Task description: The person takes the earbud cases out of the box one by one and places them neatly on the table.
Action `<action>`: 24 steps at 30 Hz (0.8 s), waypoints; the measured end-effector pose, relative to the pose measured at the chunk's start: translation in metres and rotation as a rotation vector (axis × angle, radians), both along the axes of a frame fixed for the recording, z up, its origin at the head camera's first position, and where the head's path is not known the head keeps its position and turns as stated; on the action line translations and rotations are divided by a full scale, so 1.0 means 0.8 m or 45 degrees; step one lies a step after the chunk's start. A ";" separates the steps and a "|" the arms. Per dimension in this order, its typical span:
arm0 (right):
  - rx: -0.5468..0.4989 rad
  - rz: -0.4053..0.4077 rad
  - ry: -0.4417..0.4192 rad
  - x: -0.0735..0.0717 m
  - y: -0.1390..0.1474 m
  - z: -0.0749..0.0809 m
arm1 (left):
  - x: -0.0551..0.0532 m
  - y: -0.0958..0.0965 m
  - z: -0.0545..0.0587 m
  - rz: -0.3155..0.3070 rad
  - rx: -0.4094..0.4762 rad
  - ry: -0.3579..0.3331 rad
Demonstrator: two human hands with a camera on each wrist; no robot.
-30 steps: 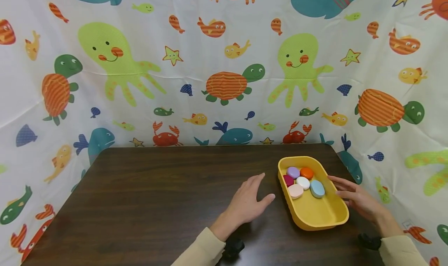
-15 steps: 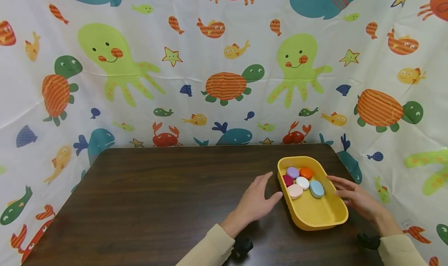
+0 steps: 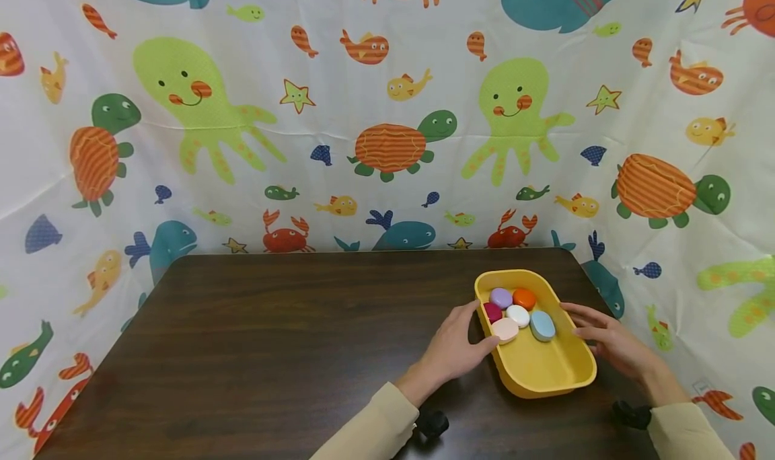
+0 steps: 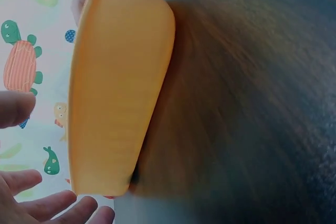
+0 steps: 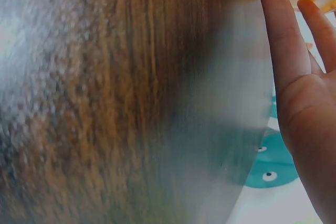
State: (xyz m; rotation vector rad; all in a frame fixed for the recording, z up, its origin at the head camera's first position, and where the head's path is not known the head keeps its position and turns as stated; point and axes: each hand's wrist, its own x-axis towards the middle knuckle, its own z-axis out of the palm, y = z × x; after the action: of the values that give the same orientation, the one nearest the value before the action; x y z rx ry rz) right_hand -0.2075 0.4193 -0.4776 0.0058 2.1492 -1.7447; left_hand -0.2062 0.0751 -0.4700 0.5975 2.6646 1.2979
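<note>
A yellow oblong tray (image 3: 541,371) with rounded corners sits at the right of the table. In its far half lie smooth oval pieces: lilac (image 3: 501,298), orange (image 3: 524,299), crimson (image 3: 493,312), white (image 3: 517,316), pale pink (image 3: 505,329) and light blue (image 3: 542,326). My left hand (image 3: 454,346) is at the tray's left rim, thumb and fingers spread. The left wrist view shows the tray's outer wall (image 4: 121,82) beside those loosely extended fingers (image 4: 52,205). On the opposite side, my right hand (image 3: 620,346) touches the right wall with fairly straight fingers (image 5: 286,30).
The dark wood-grain table (image 3: 272,352) extends left of the tray. A white curtain (image 3: 339,110) printed with sea animals hangs along the back and both sides. Each wrist carries a black camera mount, such as the left one (image 3: 432,423).
My left hand has moved right and slightly up to the tray's left rim. The tray and its pieces have shifted slightly left, with the right hand staying against its side.
</note>
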 end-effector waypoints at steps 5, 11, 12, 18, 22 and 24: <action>-0.018 0.013 0.005 0.000 -0.005 0.000 | -0.001 0.006 -0.002 -0.012 -0.016 -0.013; -0.032 0.015 0.006 -0.001 -0.010 -0.002 | -0.002 0.012 -0.007 -0.016 -0.008 -0.046; -0.034 0.017 0.006 -0.001 -0.010 -0.002 | -0.002 0.012 -0.009 -0.018 -0.001 -0.053; -0.019 0.005 0.007 -0.002 -0.010 -0.005 | -0.003 0.016 -0.016 -0.024 0.074 -0.106; -0.015 0.000 0.010 -0.002 -0.008 -0.007 | -0.005 0.018 -0.022 -0.020 0.131 -0.138; -0.021 0.002 0.010 -0.001 -0.007 -0.007 | -0.006 0.019 -0.024 -0.017 0.166 -0.153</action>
State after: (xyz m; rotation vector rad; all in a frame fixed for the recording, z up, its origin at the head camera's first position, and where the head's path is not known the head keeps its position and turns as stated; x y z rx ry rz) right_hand -0.2086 0.4133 -0.4831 -0.0069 2.1392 -1.7645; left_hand -0.2109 0.0900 -0.4894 0.5327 2.4910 1.4634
